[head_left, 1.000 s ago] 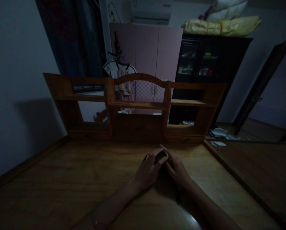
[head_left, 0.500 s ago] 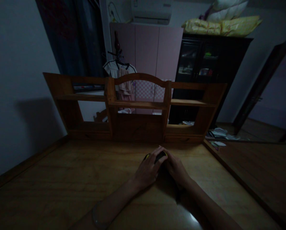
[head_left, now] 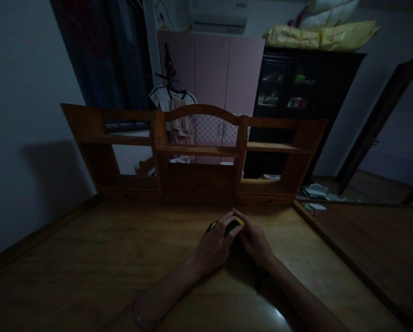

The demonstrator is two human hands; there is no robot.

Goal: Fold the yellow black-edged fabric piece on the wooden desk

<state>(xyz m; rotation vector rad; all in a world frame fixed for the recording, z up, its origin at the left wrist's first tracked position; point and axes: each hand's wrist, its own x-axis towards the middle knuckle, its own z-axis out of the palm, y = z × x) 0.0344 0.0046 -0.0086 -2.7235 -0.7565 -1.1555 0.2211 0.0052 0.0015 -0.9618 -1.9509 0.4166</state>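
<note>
A small rounded black-and-yellow object, shaped rather like a tape measure case, sits low over the wooden desktop near its middle. My left hand is wrapped over it, with the fingers bent across its top. From the other side, my right hand closes in with fingers curled against the object's right end. The fingertips of both hands meet at the far side. Between the forearms a dark strip, perhaps a strap or shadow, lies on the desk. Much of the object is hidden by my fingers, and the light is dim.
A wooden shelf unit with open compartments and small drawers stands along the desk's far edge. A white wall borders the left side. Several light-coloured items lie beyond the right rim. Behind are pink cupboards and a dark cabinet.
My right hand has shifted slightly and a little more of the object's yellow right end shows. The left hand stays almost in place on it.
</note>
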